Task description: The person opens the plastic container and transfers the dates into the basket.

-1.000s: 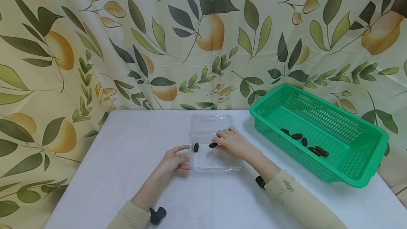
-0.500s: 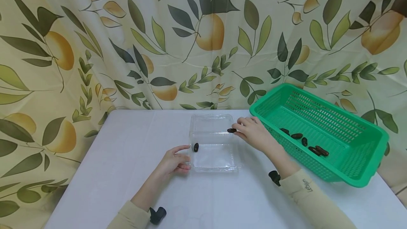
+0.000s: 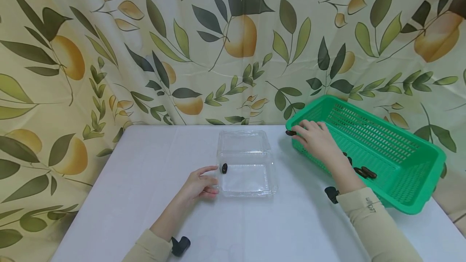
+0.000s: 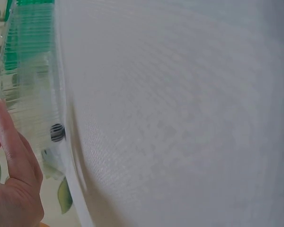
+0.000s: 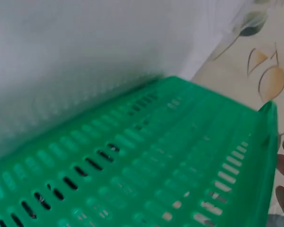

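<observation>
My right hand (image 3: pixel 316 138) pinches a dark brown date (image 3: pixel 290 133) between its fingertips, over the rear left end of the green basket (image 3: pixel 386 123). Inside that basket lie several more dates (image 3: pixel 368 172), partly covered by the right arm. An open clear plastic clamshell box (image 3: pixel 251 179) stands mid-table with one date (image 3: pixel 224 168) at the left side of its near half. Extended fingers of my left hand (image 3: pixel 198 185) touch the box's left edge. In the left wrist view, the box's ribbed wall (image 4: pixel 35 94) shows the date blurred behind it.
A white cloth (image 3: pixel 153 173) covers the table. Behind it hangs a fruit-patterned curtain (image 3: pixel 240 72). The basket's slotted wall (image 5: pixel 170 156) fills much of the right wrist view. A black wrist camera (image 3: pixel 181 246) sits on the left arm.
My right hand has carried the date from inside the box, rightward and back, to above the basket's rim. The left hand, the box and its other date have stayed in place.
</observation>
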Tool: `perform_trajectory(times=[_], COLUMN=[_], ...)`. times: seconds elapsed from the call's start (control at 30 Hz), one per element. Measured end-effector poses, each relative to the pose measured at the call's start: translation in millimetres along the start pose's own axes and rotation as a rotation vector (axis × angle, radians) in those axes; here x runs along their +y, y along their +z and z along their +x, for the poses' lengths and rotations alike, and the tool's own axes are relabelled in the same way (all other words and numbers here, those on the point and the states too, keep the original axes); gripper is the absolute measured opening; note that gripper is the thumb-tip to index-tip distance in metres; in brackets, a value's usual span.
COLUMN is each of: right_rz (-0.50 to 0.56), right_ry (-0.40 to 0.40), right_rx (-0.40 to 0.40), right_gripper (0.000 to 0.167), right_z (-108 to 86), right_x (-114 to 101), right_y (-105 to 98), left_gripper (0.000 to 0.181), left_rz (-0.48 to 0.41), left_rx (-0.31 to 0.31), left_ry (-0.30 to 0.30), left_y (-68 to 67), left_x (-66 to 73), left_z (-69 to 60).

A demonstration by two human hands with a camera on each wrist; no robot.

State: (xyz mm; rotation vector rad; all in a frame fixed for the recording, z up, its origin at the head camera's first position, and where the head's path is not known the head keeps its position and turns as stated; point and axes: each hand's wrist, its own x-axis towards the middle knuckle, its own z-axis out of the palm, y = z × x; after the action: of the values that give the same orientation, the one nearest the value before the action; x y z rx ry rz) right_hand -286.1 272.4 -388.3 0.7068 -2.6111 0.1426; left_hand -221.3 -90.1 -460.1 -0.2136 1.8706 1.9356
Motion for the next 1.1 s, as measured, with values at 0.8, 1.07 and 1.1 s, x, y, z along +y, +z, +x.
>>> perform_trajectory(times=[0.8, 1.07, 1.1], right_rz=[-0.082, -0.128, -0.133], right_ry=[0.211, 0.203, 0.205], right_rx=[-0.166, -0.277, -0.298], right_gripper=[0.016, 0.024, 0.025], right_z=[3.0, 8.0, 8.5], right_x=[46, 54, 55], right_y=[13, 23, 23], left_gripper=[0.050, 0.050, 0.050], left_rz=[0.004, -0.003, -0.004], left_rx=[0.013, 0.012, 0.010], left_ry=[-0.002, -0.003, -0.003], left_y=[-0.7, 0.3, 0.4], left_x=[0.5, 0.0, -0.1], left_z=[1.2, 1.0, 0.9])
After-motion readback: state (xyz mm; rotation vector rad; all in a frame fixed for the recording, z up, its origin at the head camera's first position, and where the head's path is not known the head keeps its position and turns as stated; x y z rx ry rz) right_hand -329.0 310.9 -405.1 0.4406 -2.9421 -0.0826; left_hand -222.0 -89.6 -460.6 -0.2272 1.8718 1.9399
